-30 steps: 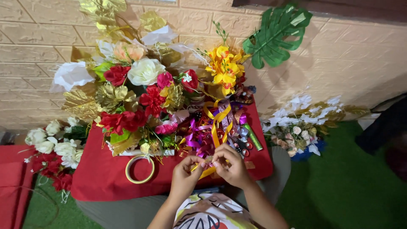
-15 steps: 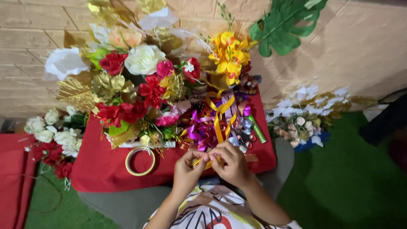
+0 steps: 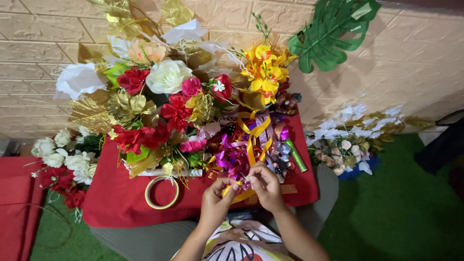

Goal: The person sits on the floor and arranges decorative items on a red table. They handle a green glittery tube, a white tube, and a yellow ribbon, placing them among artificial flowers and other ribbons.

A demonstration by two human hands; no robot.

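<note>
Your left hand (image 3: pixel 216 199) and right hand (image 3: pixel 265 186) meet at the near edge of the red cloth (image 3: pixel 121 203), both pinching a yellow ribbon (image 3: pixel 240 195) between fingertips. The ribbon runs up into the ribbon pile (image 3: pixel 251 147). A tape roll (image 3: pixel 161 192) lies just left, below the flowers (image 3: pixel 159 106).

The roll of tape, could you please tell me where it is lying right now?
In the head view, the roll of tape lies flat on the red cloth, beside the left hand, below the flower arrangement.
</note>
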